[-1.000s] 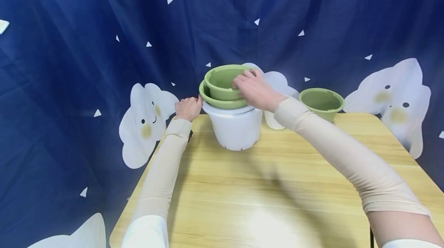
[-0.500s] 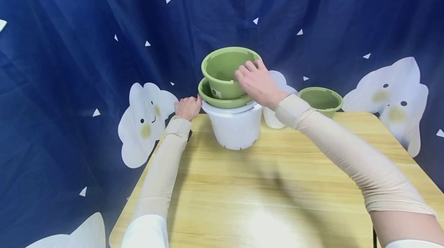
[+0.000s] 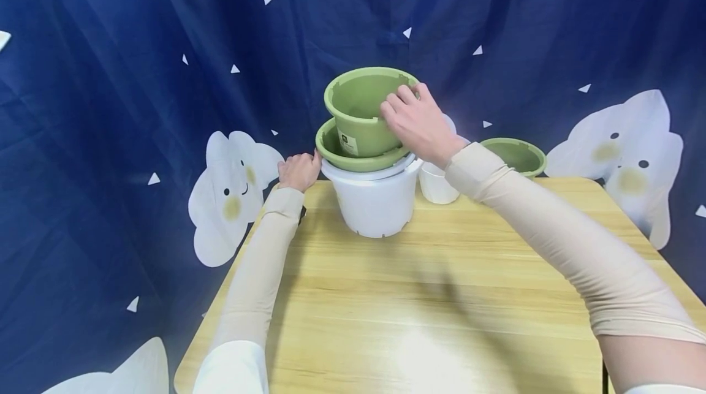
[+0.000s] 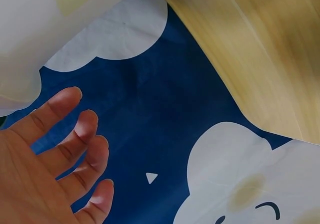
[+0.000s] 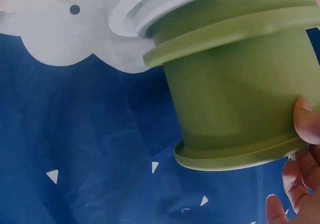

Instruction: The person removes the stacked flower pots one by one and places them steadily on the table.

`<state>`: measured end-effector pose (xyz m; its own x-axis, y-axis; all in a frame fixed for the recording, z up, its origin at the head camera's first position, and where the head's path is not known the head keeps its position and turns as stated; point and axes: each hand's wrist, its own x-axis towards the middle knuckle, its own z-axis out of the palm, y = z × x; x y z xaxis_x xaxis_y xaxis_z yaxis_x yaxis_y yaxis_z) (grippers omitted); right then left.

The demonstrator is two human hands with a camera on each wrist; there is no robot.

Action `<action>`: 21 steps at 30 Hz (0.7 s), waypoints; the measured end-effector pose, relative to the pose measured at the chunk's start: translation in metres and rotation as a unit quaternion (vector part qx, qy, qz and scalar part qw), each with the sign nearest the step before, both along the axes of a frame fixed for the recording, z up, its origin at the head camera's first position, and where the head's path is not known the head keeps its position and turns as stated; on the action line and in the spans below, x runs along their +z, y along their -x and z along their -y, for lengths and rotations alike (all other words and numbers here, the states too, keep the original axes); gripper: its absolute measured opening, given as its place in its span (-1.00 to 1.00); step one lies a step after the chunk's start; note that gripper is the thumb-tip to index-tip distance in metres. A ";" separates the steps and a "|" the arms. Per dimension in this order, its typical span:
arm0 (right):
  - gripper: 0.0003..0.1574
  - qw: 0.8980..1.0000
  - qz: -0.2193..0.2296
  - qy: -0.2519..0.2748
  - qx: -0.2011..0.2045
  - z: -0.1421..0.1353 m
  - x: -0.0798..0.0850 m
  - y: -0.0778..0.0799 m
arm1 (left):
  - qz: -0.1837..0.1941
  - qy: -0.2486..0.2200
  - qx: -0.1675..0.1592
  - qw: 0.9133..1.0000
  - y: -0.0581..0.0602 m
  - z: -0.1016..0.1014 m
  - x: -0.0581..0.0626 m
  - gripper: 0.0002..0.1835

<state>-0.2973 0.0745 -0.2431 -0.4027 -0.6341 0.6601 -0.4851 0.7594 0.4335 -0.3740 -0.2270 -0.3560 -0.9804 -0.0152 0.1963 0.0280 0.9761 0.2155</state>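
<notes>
the right hand (image 3: 417, 121) pinched the upper green pot (image 3: 361, 132) at the right side of its rim: thumb (image 5: 305, 120) against the outer wall, fingers over the rim. this hold presumably gave control of the pot from 1 side. the pot stood mouth up, its base hidden inside the lower green pot (image 3: 358, 164); whether the 2 bases touched could not be told.

the lower green pot sat in the mouth of the white stack (image 3: 375, 207), whose broad footing on the table (image 3: 413, 320) likely made it the support. the left hand (image 3: 299, 172) was at the left of the stack, its 4 fingers spread and loosely bent, apparently to steady the lower rims; thumb contact could not be confirmed.

1 small white pot (image 3: 439, 187) and 1 separate green pot (image 3: 520, 158) stood right of the stack, probably there for working room.
</notes>
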 end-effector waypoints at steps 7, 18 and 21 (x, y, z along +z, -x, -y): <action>-0.78 1.000 -0.020 0.012 0.000 -0.003 0.008 0.000 | 0.000 -0.002 0.001 1.000 0.002 0.001 -0.001 -0.14; -0.81 0.999 -0.029 0.027 -0.005 -0.010 0.021 -0.004 | 0.002 0.004 -0.003 1.000 0.003 0.001 -0.003 -0.13; -0.81 0.999 -0.027 0.034 -0.011 -0.015 0.025 -0.007 | -0.004 0.010 -0.006 1.000 0.004 -0.001 -0.003 -0.14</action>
